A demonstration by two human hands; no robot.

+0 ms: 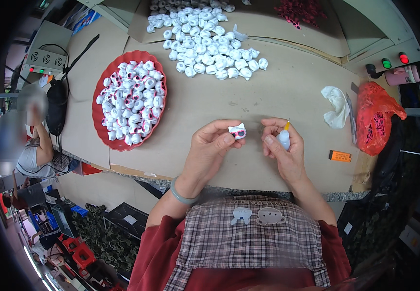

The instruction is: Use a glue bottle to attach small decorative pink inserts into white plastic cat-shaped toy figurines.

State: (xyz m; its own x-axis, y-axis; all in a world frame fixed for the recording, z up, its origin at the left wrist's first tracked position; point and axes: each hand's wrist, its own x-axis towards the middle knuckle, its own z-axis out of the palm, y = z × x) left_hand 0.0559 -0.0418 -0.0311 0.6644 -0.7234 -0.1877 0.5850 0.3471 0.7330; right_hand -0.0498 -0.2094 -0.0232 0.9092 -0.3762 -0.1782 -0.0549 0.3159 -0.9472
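Observation:
Between the thumb and fingers of my left hand is a small white cat-head figure wearing pink-rimmed dark sunglasses. My right hand grips a small white glue bottle with a yellow nozzle pointing up. The two hands are apart, above the near part of the table. To the left, a red scalloped tray is heaped with white heads, many with pink glasses. Loose white heads without visible glasses cover the back of the table.
On the right lie a crumpled white tissue, tweezers, an orange lighter and a red plastic bag of pink glasses. More pink glasses are piled at the back. A co-worker is at far left.

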